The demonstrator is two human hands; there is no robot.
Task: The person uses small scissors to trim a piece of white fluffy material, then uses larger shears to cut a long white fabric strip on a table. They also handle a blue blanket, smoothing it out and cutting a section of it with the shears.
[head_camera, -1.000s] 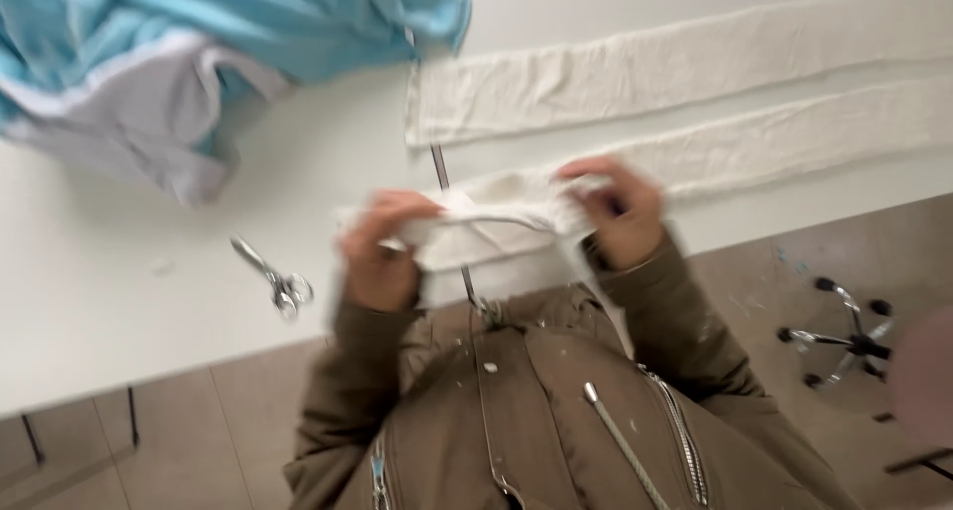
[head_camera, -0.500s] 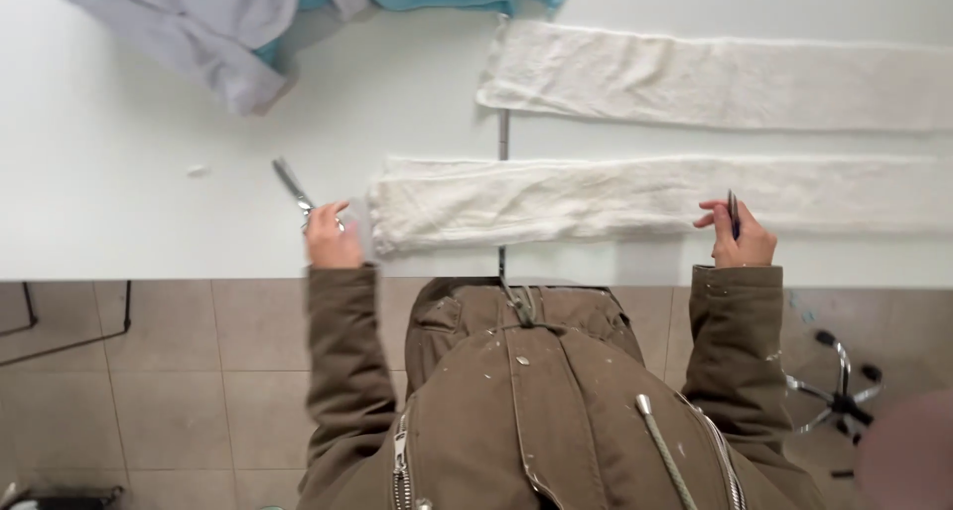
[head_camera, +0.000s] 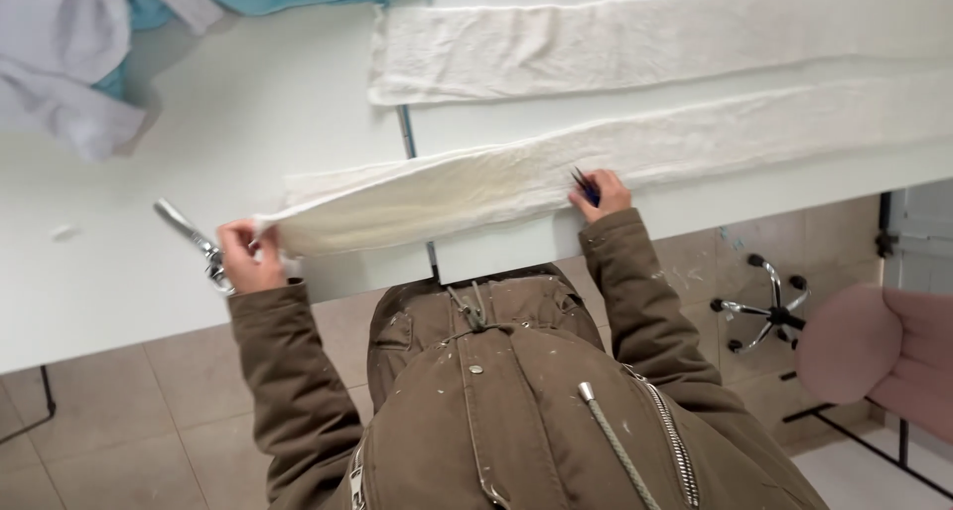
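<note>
A long cream cloth strip (head_camera: 556,172) lies folded lengthwise along the near edge of the white table (head_camera: 119,272). My left hand (head_camera: 246,257) pinches the strip's left end, lifted a little off the table, right beside metal scissors (head_camera: 191,240). Further right, my right hand (head_camera: 598,194) presses the strip's near edge down while gripping a dark thin pen-like tool (head_camera: 584,183) between its fingers. A second cream strip (head_camera: 655,38) lies flat farther back, parallel to the first.
A heap of blue and white-grey fabric (head_camera: 99,43) covers the far left of the table. A seam (head_camera: 407,138) splits the tabletop. Below right stand a swivel chair base (head_camera: 769,316) and a pink seat (head_camera: 884,351) on the tiled floor.
A second ago both hands held the strip bunched up close to my chest. It has since been spread along the table edge; my right hand slid leftward along it.
</note>
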